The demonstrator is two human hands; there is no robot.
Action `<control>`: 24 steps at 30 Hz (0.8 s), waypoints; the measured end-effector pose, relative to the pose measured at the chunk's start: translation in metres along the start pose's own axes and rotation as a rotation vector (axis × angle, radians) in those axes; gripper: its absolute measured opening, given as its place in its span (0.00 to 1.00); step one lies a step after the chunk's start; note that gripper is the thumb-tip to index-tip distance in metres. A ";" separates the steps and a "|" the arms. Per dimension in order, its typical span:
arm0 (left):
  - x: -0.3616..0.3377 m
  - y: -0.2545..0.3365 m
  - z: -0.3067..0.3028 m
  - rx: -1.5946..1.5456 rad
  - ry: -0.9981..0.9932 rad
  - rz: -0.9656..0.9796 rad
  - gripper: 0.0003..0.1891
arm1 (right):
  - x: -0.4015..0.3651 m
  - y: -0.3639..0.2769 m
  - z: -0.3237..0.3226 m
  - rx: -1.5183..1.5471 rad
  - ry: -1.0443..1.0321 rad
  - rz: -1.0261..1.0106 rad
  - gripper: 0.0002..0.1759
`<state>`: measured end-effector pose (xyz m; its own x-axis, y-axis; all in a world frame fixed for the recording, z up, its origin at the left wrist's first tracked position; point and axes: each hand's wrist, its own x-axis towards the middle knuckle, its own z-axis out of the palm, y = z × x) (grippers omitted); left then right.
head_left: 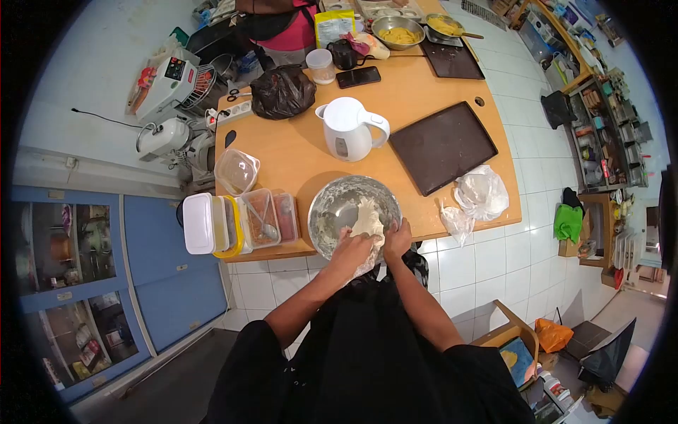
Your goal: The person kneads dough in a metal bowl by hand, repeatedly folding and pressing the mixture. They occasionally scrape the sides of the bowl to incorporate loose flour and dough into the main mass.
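Observation:
A metal mixing bowl [326, 205] stands at the near edge of the wooden table, its inner wall smeared with flour and dough. Pale dough [369, 219] lies in the right part of the bowl. My left hand [352, 253] reaches into the bowl, its fingers curled and pressed into the dough. At the bowl's right side, my right hand [397, 240] grips the rim. A white electric kettle [347, 131] stands just behind the bowl.
Plastic containers [261, 219] stand left of the bowl. A dark baking tray [443, 147] and white plastic bags [482, 192] are at the right. Farther back are a black plastic bag [282, 92], a phone [359, 77] and a bowl [382, 24] of yellow food.

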<state>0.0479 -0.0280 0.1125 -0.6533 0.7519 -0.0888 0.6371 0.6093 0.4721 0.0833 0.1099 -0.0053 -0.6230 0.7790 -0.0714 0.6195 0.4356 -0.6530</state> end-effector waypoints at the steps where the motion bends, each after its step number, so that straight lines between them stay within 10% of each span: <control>1: 0.006 -0.002 0.002 -0.007 -0.008 0.010 0.12 | 0.001 0.001 0.000 0.001 -0.007 -0.007 0.10; 10: 0.079 -0.068 0.103 -0.249 -0.068 -0.359 0.32 | 0.004 -0.001 -0.003 0.013 0.001 -0.024 0.09; 21: 0.087 -0.098 0.136 0.091 0.693 -0.583 0.18 | 0.004 -0.009 -0.005 -0.006 0.076 -0.079 0.11; 24: 0.081 -0.090 0.117 0.070 0.402 -0.564 0.16 | 0.005 -0.009 -0.002 -0.002 0.067 -0.057 0.11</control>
<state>-0.0147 0.0075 -0.0398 -0.9844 0.1727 0.0342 0.1723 0.9045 0.3901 0.0756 0.1108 0.0022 -0.6237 0.7815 0.0167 0.5849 0.4807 -0.6534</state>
